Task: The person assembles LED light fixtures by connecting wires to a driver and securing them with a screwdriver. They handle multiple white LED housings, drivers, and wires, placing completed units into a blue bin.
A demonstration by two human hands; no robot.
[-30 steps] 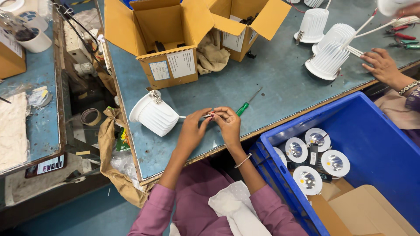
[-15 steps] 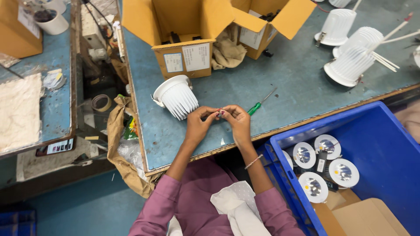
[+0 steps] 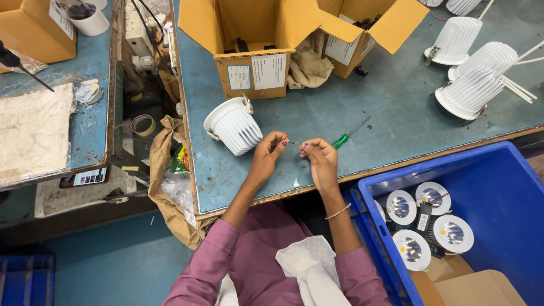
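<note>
Now both hands, left hand [image 3: 267,152], right hand [image 3: 321,158], pinching thin wire [image 3: 293,143], drawn slightly farther apart.

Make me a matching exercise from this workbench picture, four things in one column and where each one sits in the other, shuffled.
Things:
1. screwdriver
2. blue crate
3. white ribbed lamp housing
4. tape roll

Places:
A. in the gap between the two tables
B. on the table by the left hand
C. on the table just past the right hand
D. below the table edge, holding round lamps

Pairs: 1-C, 2-D, 3-B, 4-A
</note>
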